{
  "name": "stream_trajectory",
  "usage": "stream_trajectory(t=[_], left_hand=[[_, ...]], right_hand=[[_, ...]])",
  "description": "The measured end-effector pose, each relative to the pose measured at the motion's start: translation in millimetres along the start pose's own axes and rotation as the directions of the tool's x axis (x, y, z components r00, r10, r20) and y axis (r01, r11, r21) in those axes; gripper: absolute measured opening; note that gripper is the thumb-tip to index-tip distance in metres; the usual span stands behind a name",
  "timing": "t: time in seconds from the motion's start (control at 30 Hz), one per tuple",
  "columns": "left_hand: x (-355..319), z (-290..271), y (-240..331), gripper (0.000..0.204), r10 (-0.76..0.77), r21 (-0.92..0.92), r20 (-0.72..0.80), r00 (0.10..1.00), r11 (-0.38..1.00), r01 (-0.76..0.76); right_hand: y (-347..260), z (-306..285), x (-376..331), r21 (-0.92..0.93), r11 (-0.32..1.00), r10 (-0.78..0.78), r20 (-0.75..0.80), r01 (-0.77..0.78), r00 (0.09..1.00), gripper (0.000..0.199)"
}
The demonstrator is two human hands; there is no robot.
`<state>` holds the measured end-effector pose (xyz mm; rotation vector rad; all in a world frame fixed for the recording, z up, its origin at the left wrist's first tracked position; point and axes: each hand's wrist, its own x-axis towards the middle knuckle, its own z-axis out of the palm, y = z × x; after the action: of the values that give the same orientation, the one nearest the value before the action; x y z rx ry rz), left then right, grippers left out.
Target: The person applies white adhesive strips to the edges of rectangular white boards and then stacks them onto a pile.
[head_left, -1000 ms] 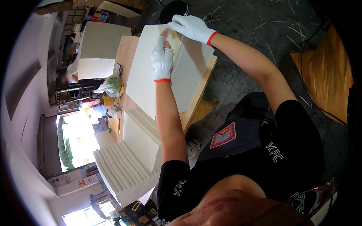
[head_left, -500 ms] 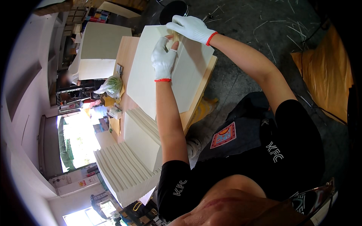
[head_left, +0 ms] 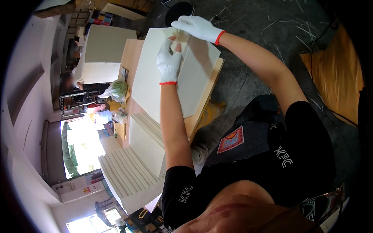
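Observation:
Cream board sheets lie on the wooden table in front of me. Over the far part of the top sheet is my left hand, in a white glove with red cuff; its bare thumb and forefinger are spread apart. Between the hands a small pale yellowish, translucent piece shows on the board; its kind is unclear. My right hand, gloved alike, reaches across the board's far edge with its fingers pressed together. Their tips are beside that piece, and what is under them is hidden. A raised edge runs along the board below the right hand.
Stacked cream boards stand at the near left. A plastic bag with something green sits on the table's left part. Another board stack is farther left, near a blurred person. A round black stool and a yellow-brown sack are on the floor.
My left thumb and forefinger have parted slightly and moved a little off the yellowish piece. My right hand has barely shifted, and the board stays in place.

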<state>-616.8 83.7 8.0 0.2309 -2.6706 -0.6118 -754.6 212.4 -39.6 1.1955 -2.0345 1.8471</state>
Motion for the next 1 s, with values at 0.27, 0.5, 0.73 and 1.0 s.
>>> stream_trajectory(t=[0.27,0.5,0.73,1.0], left_hand=[[1.1,6.4,2.5,0.034,-0.014,-0.14,-0.192,0.981,0.99,-0.013],[1.0,-2.7,-7.2,0.021,-0.085,-0.17,0.004,0.996,0.982,0.085],[0.4,-3.5,-9.5,0.026,-0.098,-0.227,0.006,0.995,0.969,0.097],[1.7,3.0,-8.7,0.022,-0.038,-0.164,-0.142,0.989,0.986,0.014]], right_hand=[[13.0,-27.0,9.1,-0.599,0.68,-0.298,0.302,0.423,0.906,0.038],[5.0,6.3,11.5,-0.233,0.972,-0.001,0.13,0.031,0.992,0.04],[4.3,8.4,2.3,-0.154,0.984,0.103,0.11,-0.086,0.989,0.046],[-4.0,8.7,-0.4,-0.244,0.969,0.063,0.111,-0.035,0.992,0.042]])
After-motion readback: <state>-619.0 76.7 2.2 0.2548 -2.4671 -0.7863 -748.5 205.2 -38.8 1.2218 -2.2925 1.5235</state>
